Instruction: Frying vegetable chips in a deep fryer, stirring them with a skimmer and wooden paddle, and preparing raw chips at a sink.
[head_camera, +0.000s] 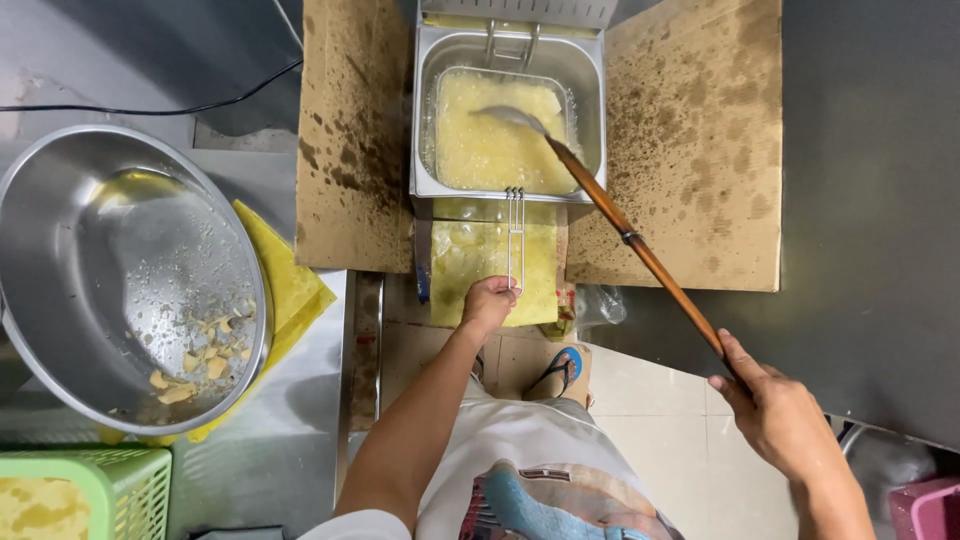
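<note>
Yellow, foaming oil fills the steel fryer (590, 80), where a wire basket (500, 125) sits sunk in the vat and the metal head of a long wooden-handled skimmer (620, 225) dips into it from the right. The left hand (488, 303) has its grip closed on the end of the basket's wire handle, and the right hand (775, 410) has its grip wrapped around the skimmer's far end, out over the tiled floor. Oil-spotted cardboard sheets (690, 140) flank the fryer, and to the left a big steel bowl (110, 270) with a few fried pieces rests on yellow cloths (290, 280) on the steel desk (270, 460), near a green basket (110, 485).
</note>
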